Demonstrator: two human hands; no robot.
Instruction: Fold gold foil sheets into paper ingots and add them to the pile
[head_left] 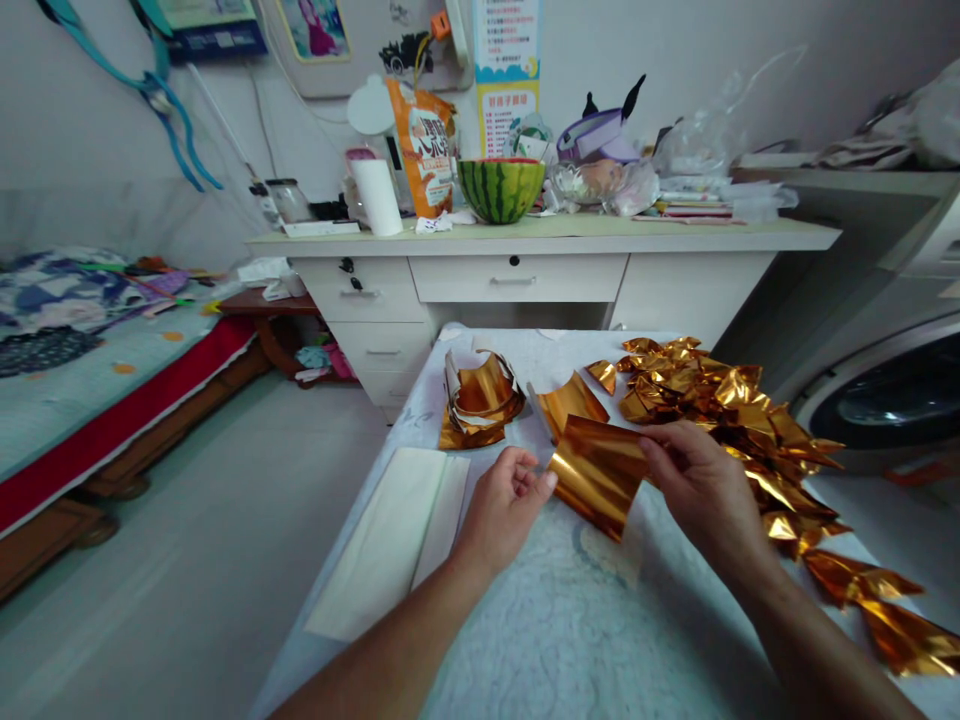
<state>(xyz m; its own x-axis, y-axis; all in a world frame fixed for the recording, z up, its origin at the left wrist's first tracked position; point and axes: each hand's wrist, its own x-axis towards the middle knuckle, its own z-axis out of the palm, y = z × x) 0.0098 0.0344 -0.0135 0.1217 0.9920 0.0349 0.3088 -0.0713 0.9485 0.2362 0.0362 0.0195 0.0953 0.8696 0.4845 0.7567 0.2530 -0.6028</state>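
A square of gold foil point(600, 475) is held above the cloth-covered table, slightly curled. My right hand point(701, 485) pinches its right edge between thumb and fingers. At its left edge, my left hand point(506, 505) is closed, the thumb tip against the foil and the other fingers curled in. Just behind lies another curved gold sheet point(576, 402). To the left of that stands a curled stack of gold foil sheets point(484, 395) with white edges. Pale paper sheets point(386, 535) lie flat by my left forearm. Folded gold foil pieces point(720, 400) are heaped beyond my right hand.
A white desk point(525, 240) stands behind the table, bearing a watermelon half point(501, 190), an orange snack pouch point(424, 150) and a white paper roll point(379, 197). A bed point(97, 390) is at left, a washing machine point(892, 370) at right.
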